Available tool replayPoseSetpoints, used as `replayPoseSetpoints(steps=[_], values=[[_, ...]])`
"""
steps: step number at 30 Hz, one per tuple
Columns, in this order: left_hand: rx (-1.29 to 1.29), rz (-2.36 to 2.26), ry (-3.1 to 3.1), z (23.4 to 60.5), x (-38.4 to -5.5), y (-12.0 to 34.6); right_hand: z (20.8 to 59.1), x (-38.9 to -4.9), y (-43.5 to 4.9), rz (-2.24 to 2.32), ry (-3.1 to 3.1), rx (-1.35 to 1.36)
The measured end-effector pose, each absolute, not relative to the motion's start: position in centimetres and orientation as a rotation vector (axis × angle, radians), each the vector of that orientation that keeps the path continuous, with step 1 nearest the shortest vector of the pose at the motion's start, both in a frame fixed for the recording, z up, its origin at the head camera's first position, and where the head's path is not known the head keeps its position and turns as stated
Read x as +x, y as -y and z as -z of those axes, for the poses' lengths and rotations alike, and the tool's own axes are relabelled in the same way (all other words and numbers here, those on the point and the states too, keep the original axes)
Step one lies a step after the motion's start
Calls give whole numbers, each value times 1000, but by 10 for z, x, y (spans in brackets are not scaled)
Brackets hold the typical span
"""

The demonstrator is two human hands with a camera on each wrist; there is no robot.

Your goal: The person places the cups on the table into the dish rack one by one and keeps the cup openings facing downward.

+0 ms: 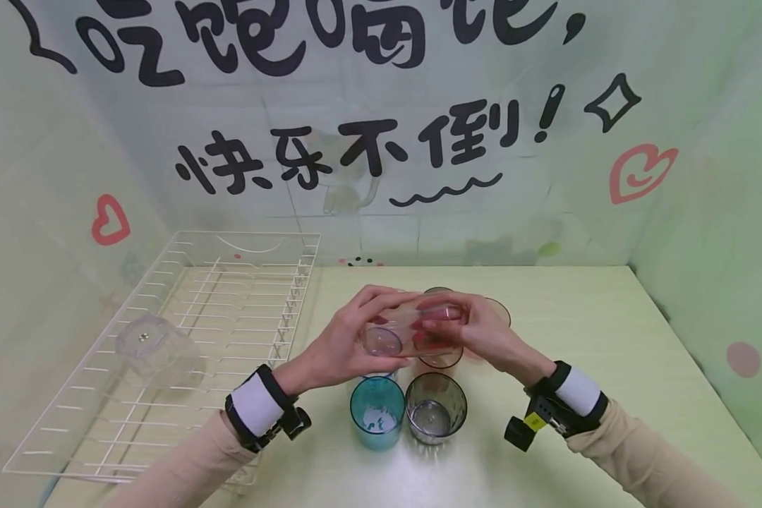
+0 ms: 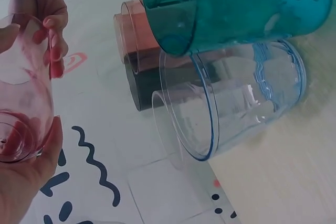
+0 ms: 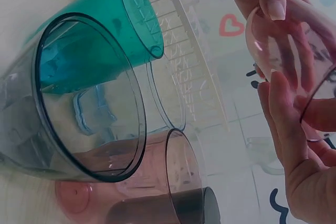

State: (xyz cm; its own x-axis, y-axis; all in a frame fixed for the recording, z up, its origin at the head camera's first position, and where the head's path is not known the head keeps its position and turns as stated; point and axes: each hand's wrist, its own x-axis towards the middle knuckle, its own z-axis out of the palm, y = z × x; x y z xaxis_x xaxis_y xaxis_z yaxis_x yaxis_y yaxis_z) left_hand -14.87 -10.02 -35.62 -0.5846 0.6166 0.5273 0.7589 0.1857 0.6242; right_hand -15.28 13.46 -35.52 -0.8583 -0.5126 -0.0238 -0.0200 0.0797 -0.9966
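A clear, pink-tinted cup (image 1: 386, 341) is held on its side above the table by both hands. My left hand (image 1: 336, 346) grips it round the base end, thumb below and fingers above. At the rim end, my right hand (image 1: 485, 331) holds it with curled fingers; whether some reach inside is hard to tell through the tinted wall. Below stand a teal cup (image 1: 377, 416) and a grey transparent cup (image 1: 436, 409), both upright. Behind them, partly hidden by the hands, are pink cups (image 3: 157, 161), a dark cup (image 2: 144, 85) and a blue-rimmed clear cup (image 2: 241, 103).
A white wire rack (image 1: 212, 283) stands on the left of the pale table (image 1: 584, 353). One clear cup (image 1: 155, 346) rests upside down on it. A printed cloth (image 1: 533, 212) hangs behind and along the sides.
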Motion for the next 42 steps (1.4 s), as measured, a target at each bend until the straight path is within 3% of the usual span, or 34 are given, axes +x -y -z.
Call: replayPoseSetpoints(steps=[42], values=[[-903,939,2652,313,-137,235,377,-153,-178,1789,-2145,-428]])
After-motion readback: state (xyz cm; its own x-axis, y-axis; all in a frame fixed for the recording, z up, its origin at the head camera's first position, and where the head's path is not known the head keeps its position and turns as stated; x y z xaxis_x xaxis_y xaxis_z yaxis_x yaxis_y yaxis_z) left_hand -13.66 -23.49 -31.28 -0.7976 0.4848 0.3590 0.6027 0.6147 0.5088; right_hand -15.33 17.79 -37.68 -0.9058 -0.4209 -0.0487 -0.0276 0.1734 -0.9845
